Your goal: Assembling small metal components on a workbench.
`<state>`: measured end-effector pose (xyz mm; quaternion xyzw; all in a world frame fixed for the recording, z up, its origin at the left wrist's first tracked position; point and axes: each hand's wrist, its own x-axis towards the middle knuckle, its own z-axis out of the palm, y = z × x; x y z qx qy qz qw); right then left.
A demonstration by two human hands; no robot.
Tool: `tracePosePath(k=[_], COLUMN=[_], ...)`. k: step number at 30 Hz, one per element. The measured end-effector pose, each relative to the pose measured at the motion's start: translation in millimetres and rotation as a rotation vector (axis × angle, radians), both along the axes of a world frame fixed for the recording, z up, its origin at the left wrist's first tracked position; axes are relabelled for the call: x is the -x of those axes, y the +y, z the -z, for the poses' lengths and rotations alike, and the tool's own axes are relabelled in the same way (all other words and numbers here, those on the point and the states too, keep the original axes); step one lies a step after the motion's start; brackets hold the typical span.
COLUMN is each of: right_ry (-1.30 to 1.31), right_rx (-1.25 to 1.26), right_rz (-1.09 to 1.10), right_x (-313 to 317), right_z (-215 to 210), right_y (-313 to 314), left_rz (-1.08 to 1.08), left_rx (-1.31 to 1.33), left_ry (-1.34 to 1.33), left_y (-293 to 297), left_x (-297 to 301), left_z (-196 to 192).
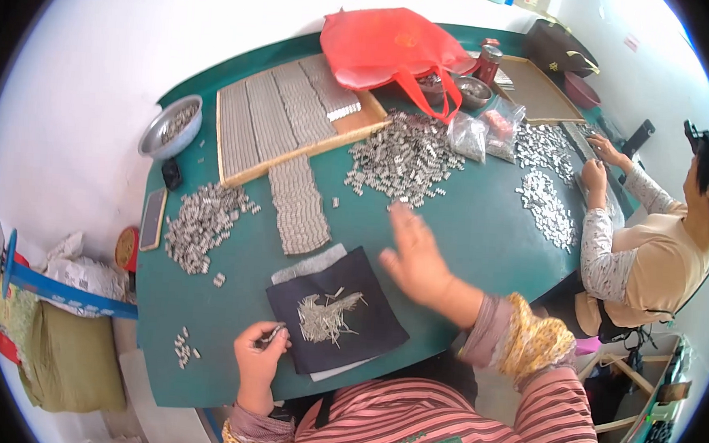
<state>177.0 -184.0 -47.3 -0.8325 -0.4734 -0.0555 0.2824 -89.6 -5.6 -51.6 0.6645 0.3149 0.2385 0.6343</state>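
Left hand (259, 350) pinches a small metal piece (271, 335) nr counter's near edge; right hand (417, 258), open & empty, hovers closer to the metal-parts pile (403, 161) beyond it.

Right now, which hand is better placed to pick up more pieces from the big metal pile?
Probably the right hand: open and stretched toward the metal pile. The left hand sits near the table edge, grip closed on a small metal piece.

The right hand (417, 262) is blurred, so its fingers cannot be told apart. The small metal piece (271, 336) in the left hand (259, 354) is too small to identify.
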Motion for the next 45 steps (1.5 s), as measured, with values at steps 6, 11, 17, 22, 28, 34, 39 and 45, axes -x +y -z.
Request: tracePosePath(k=[6,11,17,22,28,34,39,45], right_ry=[0.224,0.129,0.107,0.106,0.149,0.289,0.316,0.934], right_rx=[0.029,0.125,0.047,-0.009,-0.022,-0.076,-0.085,-0.27], right_rz=[0.455,0.563,0.716,0.584,0.39,0.29,0.297,0.254], right_x=[-132,-168,-162,-137,-107,-101,-124,-148], right_z=[10,33,38,31,13,-9,-17,-53], right_y=[-24,-6,56,88,95,21,-48,-84], left_rz=[-0.024,-0.048,-0.067,-0.071,-0.088,-0.098,-0.168,-0.373], left_rx=[-0.038,-0.089,-0.117,-0.156,-0.126,-0.098,-0.067,-0.13], left_ry=[0.038,0.071,0.076,0.078,0.016,-0.033,-0.074,-0.083], left_y=[1,-1,3,1,-5,-4,0,4], left_x=[1,-2,2,2,3,8,13,6], left_z=[3,4,14,15,6,3,3,14])
